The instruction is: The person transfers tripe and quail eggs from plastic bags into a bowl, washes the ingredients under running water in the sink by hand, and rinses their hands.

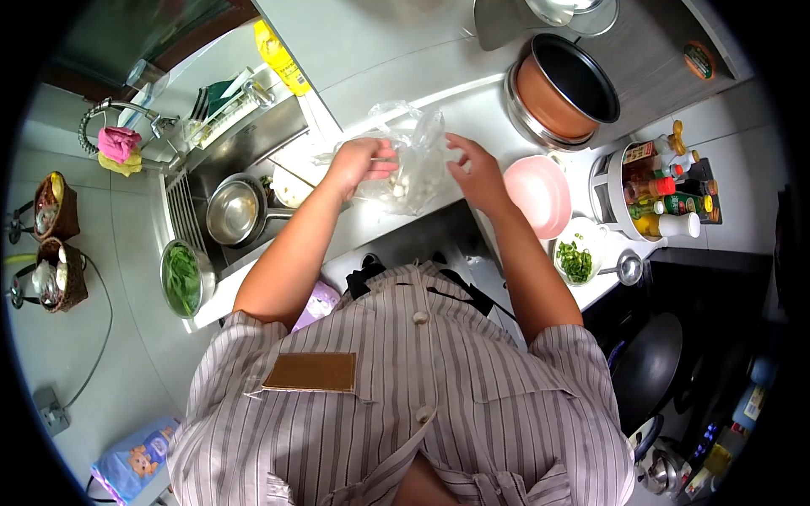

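A clear plastic bag (419,156) with small whitish pieces in its lower part lies on the white counter between my hands. My left hand (363,166) is at the bag's left side, its fingers apart and overlapping the bag's edge. At the bag's right edge is my right hand (474,169), with thumb and fingers spread and nothing visible between them. A pink bowl (537,197) stands just right of my right hand. Left of the bag, a white plate or bowl (291,187) is partly hidden by my left forearm.
The sink (245,156) at the left holds metal pans (234,212); a bowl of leafy greens (182,278) sits on its near edge. Right are a bowl of chopped greens (576,255), a condiment rack (620,190), a stacked brown pot (557,93) and a wok (650,363).
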`<state>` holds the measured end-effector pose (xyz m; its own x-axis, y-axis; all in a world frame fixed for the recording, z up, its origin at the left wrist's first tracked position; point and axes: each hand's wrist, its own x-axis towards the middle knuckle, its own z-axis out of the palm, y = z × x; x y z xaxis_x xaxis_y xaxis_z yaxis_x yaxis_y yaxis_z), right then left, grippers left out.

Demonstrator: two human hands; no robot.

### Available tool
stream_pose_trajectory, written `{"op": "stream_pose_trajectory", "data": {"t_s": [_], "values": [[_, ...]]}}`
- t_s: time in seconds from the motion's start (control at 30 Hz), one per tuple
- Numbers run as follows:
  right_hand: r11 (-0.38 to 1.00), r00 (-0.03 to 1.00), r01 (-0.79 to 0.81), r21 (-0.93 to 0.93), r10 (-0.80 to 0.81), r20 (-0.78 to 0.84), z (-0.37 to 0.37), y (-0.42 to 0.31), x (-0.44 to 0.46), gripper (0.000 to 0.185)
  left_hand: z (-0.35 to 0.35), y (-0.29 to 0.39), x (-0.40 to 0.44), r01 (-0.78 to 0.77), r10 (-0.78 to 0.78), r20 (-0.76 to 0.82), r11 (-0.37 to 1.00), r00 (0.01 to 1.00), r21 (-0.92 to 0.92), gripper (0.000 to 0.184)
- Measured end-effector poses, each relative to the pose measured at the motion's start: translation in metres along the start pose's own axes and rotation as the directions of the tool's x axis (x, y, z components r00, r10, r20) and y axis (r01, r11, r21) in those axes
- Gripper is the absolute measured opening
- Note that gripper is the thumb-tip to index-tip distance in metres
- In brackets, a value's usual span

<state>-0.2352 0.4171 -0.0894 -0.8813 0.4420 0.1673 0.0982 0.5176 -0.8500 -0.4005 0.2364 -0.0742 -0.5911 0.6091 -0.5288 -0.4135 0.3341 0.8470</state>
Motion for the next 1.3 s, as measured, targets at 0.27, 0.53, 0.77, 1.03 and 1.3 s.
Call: {"op": "stream_pose_trajectory", "data": {"t_s": [0.27, 0.53, 0.77, 1.03, 1.3], "values": [[0.981, 0.969, -0.138, -0.139, 0.163, 0.184, 0.011, -0.026, 0.019, 0.015, 0.029, -0.031, -0.001, -0.416, 0.546, -0.059, 0.698, 0.836, 0.583, 0.016], [0.988, 0.985, -0.11, 0.11, 0.123, -0.123, -0.024, 0.026, 0.008, 0.015, -0.03, -0.042, 0.012, -0.316, 0.578, -0.212, 0.675, 0.788, 0.667, 0.012], [0.869, 0.964, 0.26, -0.422, -0.206, 0.17, -0.011, -0.012, 0.008, 0.017, 0.018, 0.0, -0.008, -0.429, 0.733, 0.19, 0.152, 0.653, 0.891, 0.016], [0.969, 0.96, 0.058, -0.241, -0.121, -0.253, -0.049, 0.008, 0.017, 0.011, -0.013, 0.033, 0.003, -0.423, 0.438, -0.126, 0.897, 0.89, 0.132, 0.02], [0.987, 0.991, -0.074, 0.141, 0.089, -0.104, -0.083, 0.017, 0.027, 0.025, -0.003, 0.02, -0.003, -0.376, 0.349, 0.142, 0.884, 0.926, 0.278, 0.022]]}}
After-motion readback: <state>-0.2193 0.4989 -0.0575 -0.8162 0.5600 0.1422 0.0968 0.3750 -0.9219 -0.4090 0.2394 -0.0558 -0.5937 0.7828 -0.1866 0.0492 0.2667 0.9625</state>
